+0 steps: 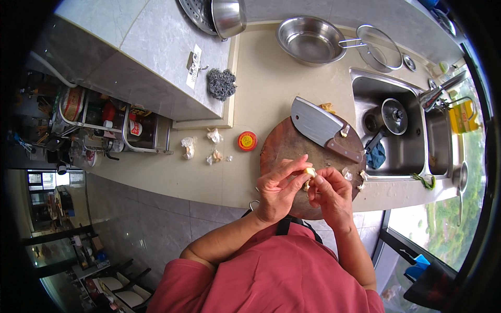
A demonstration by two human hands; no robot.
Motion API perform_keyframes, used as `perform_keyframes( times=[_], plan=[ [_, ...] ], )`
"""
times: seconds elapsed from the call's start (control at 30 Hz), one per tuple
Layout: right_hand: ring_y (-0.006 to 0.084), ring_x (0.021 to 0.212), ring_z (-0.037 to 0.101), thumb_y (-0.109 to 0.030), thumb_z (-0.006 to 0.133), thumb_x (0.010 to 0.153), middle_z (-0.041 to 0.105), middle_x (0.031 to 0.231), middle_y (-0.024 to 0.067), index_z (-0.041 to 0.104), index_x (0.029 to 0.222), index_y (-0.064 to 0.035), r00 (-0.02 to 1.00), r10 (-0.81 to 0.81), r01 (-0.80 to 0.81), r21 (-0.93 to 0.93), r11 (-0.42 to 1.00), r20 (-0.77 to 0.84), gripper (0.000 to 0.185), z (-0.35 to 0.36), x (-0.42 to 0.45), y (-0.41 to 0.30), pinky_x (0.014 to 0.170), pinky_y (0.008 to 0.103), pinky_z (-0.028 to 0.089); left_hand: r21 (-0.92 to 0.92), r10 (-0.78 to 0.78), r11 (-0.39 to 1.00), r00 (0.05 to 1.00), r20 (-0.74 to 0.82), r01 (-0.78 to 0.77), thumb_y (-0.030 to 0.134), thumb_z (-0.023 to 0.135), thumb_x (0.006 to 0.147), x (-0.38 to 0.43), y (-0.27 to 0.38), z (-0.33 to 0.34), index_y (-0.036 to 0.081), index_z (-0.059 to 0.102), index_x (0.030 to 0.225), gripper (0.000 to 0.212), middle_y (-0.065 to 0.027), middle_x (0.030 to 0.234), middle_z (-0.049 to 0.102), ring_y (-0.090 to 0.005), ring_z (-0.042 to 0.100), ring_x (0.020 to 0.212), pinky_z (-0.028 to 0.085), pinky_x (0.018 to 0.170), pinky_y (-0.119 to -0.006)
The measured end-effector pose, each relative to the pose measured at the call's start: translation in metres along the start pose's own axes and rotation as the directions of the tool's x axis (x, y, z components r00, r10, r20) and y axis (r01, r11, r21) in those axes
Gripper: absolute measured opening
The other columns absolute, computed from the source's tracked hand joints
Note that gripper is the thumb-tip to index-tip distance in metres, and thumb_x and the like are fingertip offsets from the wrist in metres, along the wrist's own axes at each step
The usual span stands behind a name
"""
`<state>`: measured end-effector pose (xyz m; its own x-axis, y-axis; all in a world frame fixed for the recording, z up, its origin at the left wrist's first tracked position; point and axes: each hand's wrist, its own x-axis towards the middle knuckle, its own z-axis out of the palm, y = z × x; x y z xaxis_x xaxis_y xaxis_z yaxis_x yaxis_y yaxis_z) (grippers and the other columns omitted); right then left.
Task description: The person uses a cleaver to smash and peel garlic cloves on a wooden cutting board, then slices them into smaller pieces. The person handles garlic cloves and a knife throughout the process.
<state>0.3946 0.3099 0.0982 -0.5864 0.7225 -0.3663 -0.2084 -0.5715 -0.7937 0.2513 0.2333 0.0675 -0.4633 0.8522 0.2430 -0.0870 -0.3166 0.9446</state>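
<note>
Between thumb and fingertips my left hand [278, 188] pinches a pale garlic clove [309, 171]. My right hand [332, 191] meets it from the other side, thumb and fingertips pressed at the clove's edge. Both hands are over the near part of a round wooden chopping board [282, 144]. A cleaver [319, 121] lies across the board's far side, its brown handle angled toward the sink. Scraps of garlic skin [346, 174] rest on the board to the right of my hands. Another garlic piece [306, 185] shows partly below the held clove.
A red round tin [247, 141] and garlic skins [214, 135] sit on the counter at left. Behind stand a steel basin [311, 41] and a mesh strainer [379, 47]. On the right, the sink [411, 160] holds a lidded pot [393, 116] and a blue cloth [375, 155].
</note>
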Motion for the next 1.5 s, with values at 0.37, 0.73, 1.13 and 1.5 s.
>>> perform_keyframes(
  times=[0.37, 0.73, 1.13, 1.5],
  plan=[
    [0.0054, 0.054, 0.052, -0.005, 0.063, 0.104, 0.060, 0.069, -0.0007, 0.060, 0.096, -0.0017, 0.910, -0.415, 0.321, -0.610, 0.725, -0.014, 0.009, -0.010, -0.003, 0.020, 0.048, 0.0221, 0.038, -0.258, -0.358, 0.897, 0.932, 0.055, 0.360, -0.004, 0.067, 0.101, -0.004, -0.003, 0.000, 0.003, 0.053, 0.153, 0.054, -0.0118, 0.121, 0.074, -0.0155, 0.069, 0.109, 0.060, 0.091, -0.030],
    [0.0038, 0.051, 0.041, -0.013, 0.062, 0.107, 0.059, 0.078, 0.0008, 0.057, 0.101, -0.0044, 0.994, -0.070, 0.068, -0.028, 0.997, -0.079, 0.011, -0.012, -0.011, 0.016, 0.044, 0.0212, 0.030, -0.575, -0.524, 0.603, 0.818, 0.236, 0.552, 0.000, 0.060, 0.105, 0.004, 0.000, -0.002, 0.009, 0.048, 0.158, 0.055, -0.0140, 0.122, 0.074, -0.0200, 0.069, 0.112, 0.057, 0.096, -0.034],
    [0.0048, 0.052, 0.042, -0.011, 0.062, 0.104, 0.062, 0.080, 0.0044, 0.061, 0.099, -0.0047, 0.995, -0.040, 0.043, 0.030, 0.999, -0.091, 0.008, -0.032, -0.008, 0.013, 0.043, 0.0215, 0.028, -0.331, -0.495, 0.736, 0.803, 0.333, 0.591, -0.004, 0.062, 0.102, 0.014, -0.010, 0.003, 0.006, 0.050, 0.156, 0.056, -0.0100, 0.124, 0.071, -0.0144, 0.069, 0.105, 0.059, 0.094, -0.031],
    [0.0193, 0.057, 0.055, -0.011, 0.072, 0.098, 0.059, 0.072, 0.0056, 0.060, 0.088, -0.0040, 0.863, -0.461, 0.184, -0.721, 0.668, -0.206, 0.017, -0.100, 0.007, 0.017, 0.052, 0.0322, 0.041, -0.573, -0.544, 0.543, 0.777, 0.317, 0.614, 0.006, 0.057, 0.107, 0.027, 0.002, 0.005, 0.007, 0.044, 0.160, 0.055, -0.0154, 0.123, 0.072, -0.0284, 0.074, 0.108, 0.060, 0.096, -0.032]
  ],
)
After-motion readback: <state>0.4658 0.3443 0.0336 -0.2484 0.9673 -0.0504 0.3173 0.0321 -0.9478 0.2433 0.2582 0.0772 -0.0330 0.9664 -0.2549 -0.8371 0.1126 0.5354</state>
